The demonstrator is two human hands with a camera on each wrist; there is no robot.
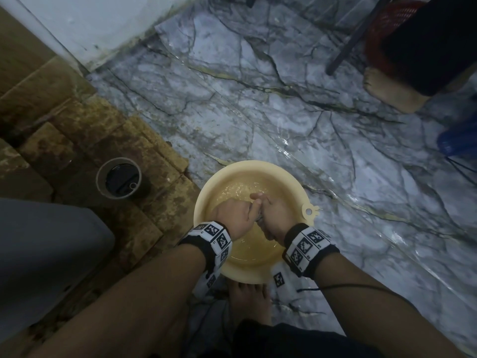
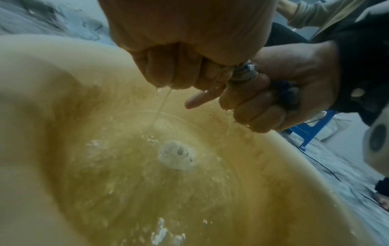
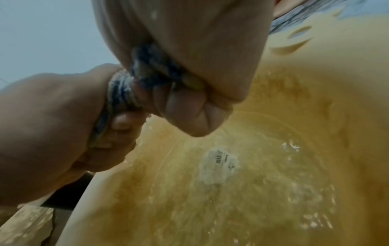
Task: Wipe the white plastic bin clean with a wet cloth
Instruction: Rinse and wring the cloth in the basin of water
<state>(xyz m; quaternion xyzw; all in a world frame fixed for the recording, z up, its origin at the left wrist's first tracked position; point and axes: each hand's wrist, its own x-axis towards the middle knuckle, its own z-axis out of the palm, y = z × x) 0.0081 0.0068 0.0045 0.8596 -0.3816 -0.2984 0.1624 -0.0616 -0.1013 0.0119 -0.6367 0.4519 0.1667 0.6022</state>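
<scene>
A round cream plastic basin [image 1: 227,169] stands on the floor and holds shallow, yellowish water. Both hands are above it. My left hand [image 1: 236,215] and my right hand [image 1: 275,214] are fists gripping the two ends of a wet, twisted blue-and-grey cloth [image 1: 259,217]. In the left wrist view the twisted cloth [image 2: 244,71] runs from my left hand [image 2: 179,66] to my right hand [image 2: 263,106], and a thin stream of water [image 2: 162,106] falls into the basin [image 2: 42,83]. The right wrist view shows the cloth [image 3: 126,88] and a white label [image 3: 219,164] on the basin's bottom.
A round open drain [image 1: 119,178] sits in stained brown tiles to the left. A grey object [image 1: 51,254] lies near my left arm. My bare foot [image 1: 249,301] touches the basin's near side. Another person's foot [image 1: 387,91], a red basket [image 1: 387,29] and a blue object [image 1: 456,140] are at the right.
</scene>
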